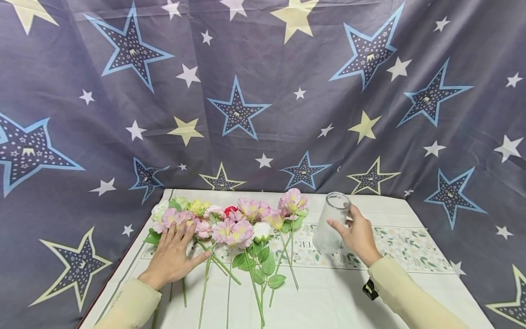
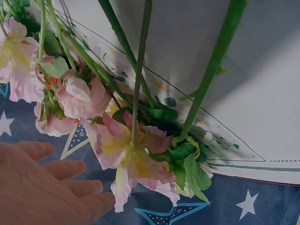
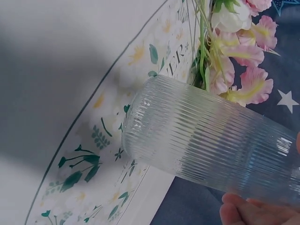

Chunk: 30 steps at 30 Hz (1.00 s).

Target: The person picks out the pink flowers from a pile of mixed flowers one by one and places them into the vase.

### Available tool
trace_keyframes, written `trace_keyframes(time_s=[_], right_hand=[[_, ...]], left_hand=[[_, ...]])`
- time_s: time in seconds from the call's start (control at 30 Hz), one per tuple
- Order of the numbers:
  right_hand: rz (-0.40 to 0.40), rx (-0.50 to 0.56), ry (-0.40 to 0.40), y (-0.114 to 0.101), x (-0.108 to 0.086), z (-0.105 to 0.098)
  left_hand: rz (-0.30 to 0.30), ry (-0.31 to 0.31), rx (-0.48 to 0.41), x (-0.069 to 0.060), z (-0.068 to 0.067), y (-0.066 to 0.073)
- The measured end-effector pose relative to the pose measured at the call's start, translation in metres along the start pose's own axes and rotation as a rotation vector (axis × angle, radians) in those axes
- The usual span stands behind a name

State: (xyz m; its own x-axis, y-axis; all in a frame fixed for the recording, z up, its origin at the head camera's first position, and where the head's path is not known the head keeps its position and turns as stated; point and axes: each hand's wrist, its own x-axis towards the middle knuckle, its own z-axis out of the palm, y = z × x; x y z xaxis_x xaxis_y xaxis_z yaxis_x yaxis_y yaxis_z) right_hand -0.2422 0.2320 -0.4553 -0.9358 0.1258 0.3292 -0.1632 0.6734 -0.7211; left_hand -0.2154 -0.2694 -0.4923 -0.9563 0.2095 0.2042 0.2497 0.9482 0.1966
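A clear ribbed glass vase stands on the right half of the table, and its vertical ribs show closely in the right wrist view. My right hand holds it near the rim, thumb on one side and fingers on the other. On the left, my left hand is spread, fingers straight, over the pink flowers at the left end of a row of artificial blooms. In the left wrist view its fingers lie beside a pink and yellow flower; whether they touch it I cannot tell.
The row also has a white rose, a red bloom and yellow flowers, with green stems pointing towards me. A white cloth with a floral band covers the table. Behind hangs a dark star-patterned curtain.
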Motion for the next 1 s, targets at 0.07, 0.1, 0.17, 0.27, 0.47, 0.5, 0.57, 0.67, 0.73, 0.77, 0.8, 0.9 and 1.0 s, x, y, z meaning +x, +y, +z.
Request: trace_keyframes(time_s=[0.07, 0.1, 0.17, 0.27, 0.47, 0.5, 0.57, 0.67, 0.73, 0.77, 0.8, 0.9, 1.0], right_hand=[[0.0, -0.002, -0.002, -0.001, -0.002, -0.001], [-0.001, -0.001, -0.002, -0.001, -0.003, -0.002], [-0.006, 0.003, -0.003, -0.002, -0.005, -0.002], [-0.019, 0.009, -0.005, -0.003, -0.009, -0.004], [-0.035, 0.021, -0.022, -0.003, -0.016, -0.007], [-0.036, 0.023, -0.024, -0.003, -0.017, -0.007], [-0.038, 0.026, -0.026, -0.003, -0.018, -0.007], [-0.046, 0.026, -0.019, -0.003, -0.019, -0.007], [-0.049, 0.022, -0.013, -0.003, -0.019, -0.007], [-0.048, 0.019, -0.011, -0.003, -0.019, -0.007], [-0.047, 0.015, -0.008, -0.003, -0.019, -0.007], [-0.039, -0.004, -0.001, -0.002, -0.019, -0.006], [-0.036, -0.02, 0.006, -0.001, -0.02, -0.006]], left_hand=[[0.001, 0.0, -0.001, 0.0, 0.0, 0.0], [0.001, 0.001, -0.001, 0.0, 0.0, 0.0], [0.003, 0.002, 0.0, 0.0, -0.001, 0.001], [0.007, 0.006, 0.001, 0.0, -0.001, 0.001], [0.02, 0.029, -0.002, 0.001, 0.0, 0.003], [0.02, 0.03, -0.003, 0.001, 0.0, 0.003], [0.018, 0.025, -0.003, 0.001, 0.0, 0.003], [0.016, 0.018, -0.005, 0.002, 0.0, 0.003], [0.017, 0.018, -0.009, 0.002, 0.0, 0.003], [0.016, 0.019, -0.01, 0.002, 0.001, 0.003], [0.019, 0.021, -0.012, 0.002, 0.001, 0.003], [0.018, 0.023, -0.01, 0.002, 0.001, 0.004], [0.019, 0.02, -0.009, 0.002, 0.001, 0.004]])
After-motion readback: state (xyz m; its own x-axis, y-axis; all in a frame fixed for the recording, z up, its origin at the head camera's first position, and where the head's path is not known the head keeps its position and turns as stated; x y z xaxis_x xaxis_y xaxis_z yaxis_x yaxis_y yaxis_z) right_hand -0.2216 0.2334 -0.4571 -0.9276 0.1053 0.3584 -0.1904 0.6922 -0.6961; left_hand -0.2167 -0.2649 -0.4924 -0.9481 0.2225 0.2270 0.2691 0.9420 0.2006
